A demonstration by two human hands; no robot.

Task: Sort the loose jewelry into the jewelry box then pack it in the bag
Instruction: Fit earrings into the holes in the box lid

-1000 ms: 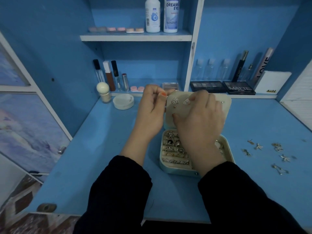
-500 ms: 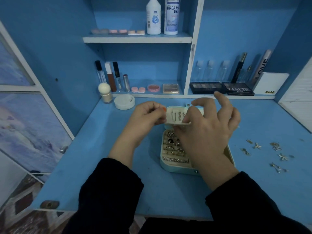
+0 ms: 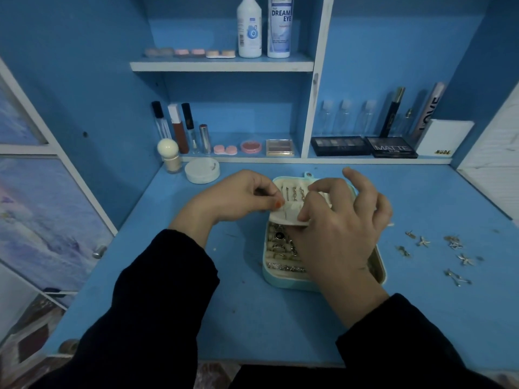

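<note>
Pinching the earring panel (image 3: 290, 214) over the jewelry box (image 3: 283, 280) were left hand (image 3: 233, 199) and right hand (image 3: 337, 234); beyond them stood a DREAM EYE bottle (image 3: 279, 26), MATTE palette (image 3: 391, 147).

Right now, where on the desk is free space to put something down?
Free: the desk left of the jewelry box up to the side wall, and the back-right stretch before the palettes. Crowded: loose earrings right of the box, a white jar back-left. The left hand and right hand hold the earring panel.

It was a home vanity: a blue bench (image 3: 196, 276) under shelves (image 3: 222, 66) holding lipsticks (image 3: 179, 127), palettes (image 3: 390, 147) and lens solution (image 3: 249, 26).
</note>
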